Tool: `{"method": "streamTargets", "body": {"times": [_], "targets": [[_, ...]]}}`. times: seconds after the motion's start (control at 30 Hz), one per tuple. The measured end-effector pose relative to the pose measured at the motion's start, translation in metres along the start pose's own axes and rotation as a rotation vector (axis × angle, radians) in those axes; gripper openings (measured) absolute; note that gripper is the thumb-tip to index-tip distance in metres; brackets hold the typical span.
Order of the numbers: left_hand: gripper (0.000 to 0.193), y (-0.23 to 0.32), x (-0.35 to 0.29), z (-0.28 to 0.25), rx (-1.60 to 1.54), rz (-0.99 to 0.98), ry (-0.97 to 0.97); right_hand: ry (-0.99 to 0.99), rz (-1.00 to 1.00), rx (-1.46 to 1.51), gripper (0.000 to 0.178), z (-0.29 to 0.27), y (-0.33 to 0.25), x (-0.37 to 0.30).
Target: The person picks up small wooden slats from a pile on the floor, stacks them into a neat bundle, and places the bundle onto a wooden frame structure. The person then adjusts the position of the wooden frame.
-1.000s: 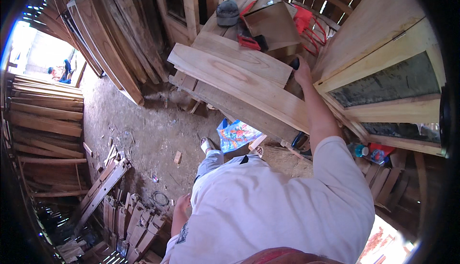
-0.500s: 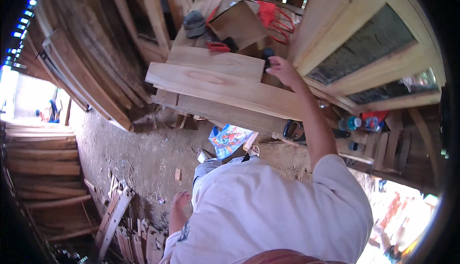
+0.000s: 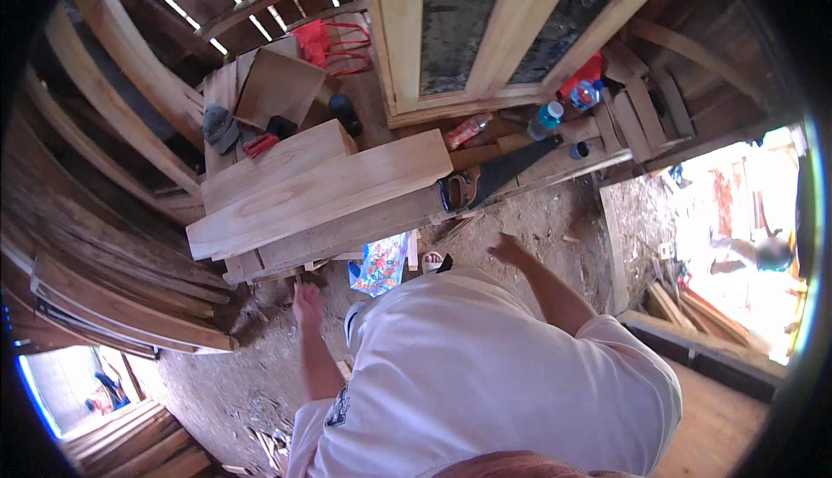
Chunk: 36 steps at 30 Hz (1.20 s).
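Both my hands are empty, just in front of a wooden workbench (image 3: 338,237). My left hand (image 3: 307,306) hangs near the bench's left front edge, its fingers loosely extended. Lower than the bench top, my right hand (image 3: 510,251) has its fingers apart, nearest a handsaw (image 3: 507,175) with a dark blade and brown handle. A long pale plank (image 3: 334,188) lies along the bench, overlapping a second plank (image 3: 282,159) behind it. Beyond them stands a dark cylindrical container (image 3: 345,112), beside a red-and-black tool (image 3: 260,144) and a grey cap (image 3: 219,129).
A framed wooden panel (image 3: 485,27) leans behind the bench. Bottles, including a teal-capped one (image 3: 546,119), stand to the right. A printed blue bag (image 3: 381,263) lies below the bench. Long boards (image 3: 130,296) lean at left; wood offcuts (image 3: 641,114) sit at far right.
My right hand has drawn back from beside the dark container to in front of the bench. My left hand has come forward. The view has turned right, and my body has shifted along the bench.
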<state>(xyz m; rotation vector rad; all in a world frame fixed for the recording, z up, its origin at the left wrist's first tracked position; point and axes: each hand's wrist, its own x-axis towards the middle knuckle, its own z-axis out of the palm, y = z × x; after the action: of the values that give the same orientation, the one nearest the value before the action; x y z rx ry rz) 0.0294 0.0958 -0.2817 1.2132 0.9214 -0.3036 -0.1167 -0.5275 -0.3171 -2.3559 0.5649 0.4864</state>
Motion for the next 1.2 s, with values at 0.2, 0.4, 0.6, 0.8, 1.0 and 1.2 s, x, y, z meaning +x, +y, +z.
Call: {"method": "streamTargets", "body": {"times": [0.2, 0.4, 0.6, 0.8, 1.0, 1.2], "targets": [[0.053, 0.028, 0.058, 0.011, 1.212, 0.78, -0.275, -0.348, 0.788, 0.183, 0.037, 0.029, 0.174, -0.098], [0.057, -0.044, -0.012, -0.032, 1.111, 0.013, -0.164, -0.311, 0.898, 0.444, 0.036, 0.03, 0.156, -0.131], [0.061, -0.074, -0.076, -0.077, 0.777, -0.269, -0.033, -0.363, 0.675, 0.451, 0.033, 0.045, 0.091, -0.031], [0.064, -0.093, -0.096, -0.066, 0.362, -0.309, 0.05, -0.31, 0.011, 0.221, 0.031, 0.011, 0.076, 0.059], [0.068, -0.025, -0.087, -0.029, -0.238, -0.051, 0.101, -0.448, 0.299, 0.138, 0.029, -0.038, 0.005, 0.078], [0.067, 0.026, -0.069, -0.019, 0.362, 0.283, -0.041, -0.459, 0.489, 0.14, 0.033, -0.036, 0.025, 0.092]]}}
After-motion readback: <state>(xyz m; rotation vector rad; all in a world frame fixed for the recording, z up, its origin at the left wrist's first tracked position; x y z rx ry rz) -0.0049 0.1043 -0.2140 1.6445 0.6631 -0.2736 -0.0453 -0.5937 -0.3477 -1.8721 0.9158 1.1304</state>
